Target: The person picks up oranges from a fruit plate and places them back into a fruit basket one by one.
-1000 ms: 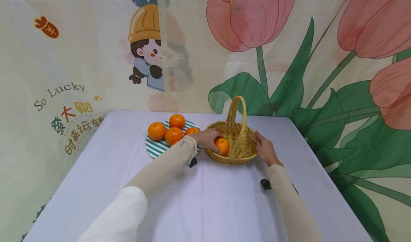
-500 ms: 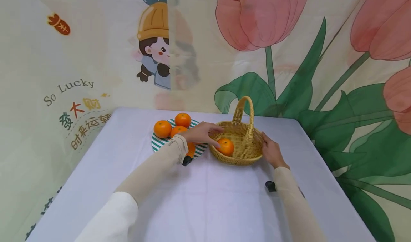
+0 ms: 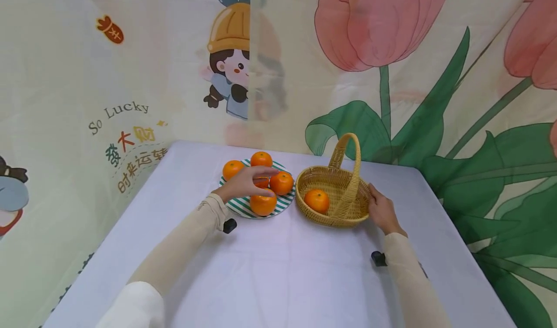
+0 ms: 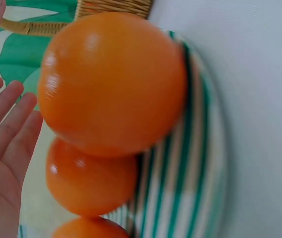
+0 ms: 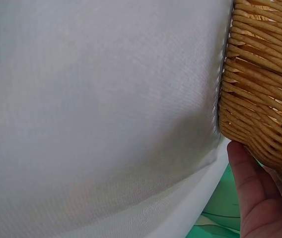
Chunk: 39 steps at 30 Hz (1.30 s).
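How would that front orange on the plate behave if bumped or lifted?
Probably rolls: the front orange is nearly round and sits near the front edge of the striped plate. Its skin shows glossy highlights, so it might feel slightly slippery. It looks plump and undented, so it would likely keep its shape when lifted.

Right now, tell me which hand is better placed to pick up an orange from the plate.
Left, I'd judge: the left hand is empty and close to the oranges on the striped plate. The right hand rests against the basket, on the side away from the plate.
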### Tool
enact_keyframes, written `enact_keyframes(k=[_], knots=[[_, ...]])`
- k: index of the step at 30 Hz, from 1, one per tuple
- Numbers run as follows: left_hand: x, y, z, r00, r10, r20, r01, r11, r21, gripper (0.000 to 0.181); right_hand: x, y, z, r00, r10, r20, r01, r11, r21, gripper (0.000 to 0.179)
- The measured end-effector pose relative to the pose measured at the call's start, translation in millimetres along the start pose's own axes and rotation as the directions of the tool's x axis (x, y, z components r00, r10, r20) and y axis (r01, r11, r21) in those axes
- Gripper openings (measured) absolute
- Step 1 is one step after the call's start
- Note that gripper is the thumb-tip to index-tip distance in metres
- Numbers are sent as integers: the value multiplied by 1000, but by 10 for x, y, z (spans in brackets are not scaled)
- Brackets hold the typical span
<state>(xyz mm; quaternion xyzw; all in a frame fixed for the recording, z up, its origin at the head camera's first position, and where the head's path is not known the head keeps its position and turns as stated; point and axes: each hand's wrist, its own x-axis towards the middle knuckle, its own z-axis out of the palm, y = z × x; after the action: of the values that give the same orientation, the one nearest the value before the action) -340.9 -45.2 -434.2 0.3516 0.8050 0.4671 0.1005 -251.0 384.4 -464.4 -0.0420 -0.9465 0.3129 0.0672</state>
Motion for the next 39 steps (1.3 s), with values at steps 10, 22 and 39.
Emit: enact_keyframes(k=[10,22,39], knots=[[-229,-229,106,997,74,-21,-69,983,173,75,-16,-3,7,1000,-9,-4,9,1000,-25,50],[-373,-446,306,994,80,-75,-67,985,158,83,-4,1,22,1000,-4,-5,4,1000,-16,50],[-386,-436,305,995,70,-75,-61,991,119,85,26,22,25,1000,20,-6,-20,1000,0,50]])
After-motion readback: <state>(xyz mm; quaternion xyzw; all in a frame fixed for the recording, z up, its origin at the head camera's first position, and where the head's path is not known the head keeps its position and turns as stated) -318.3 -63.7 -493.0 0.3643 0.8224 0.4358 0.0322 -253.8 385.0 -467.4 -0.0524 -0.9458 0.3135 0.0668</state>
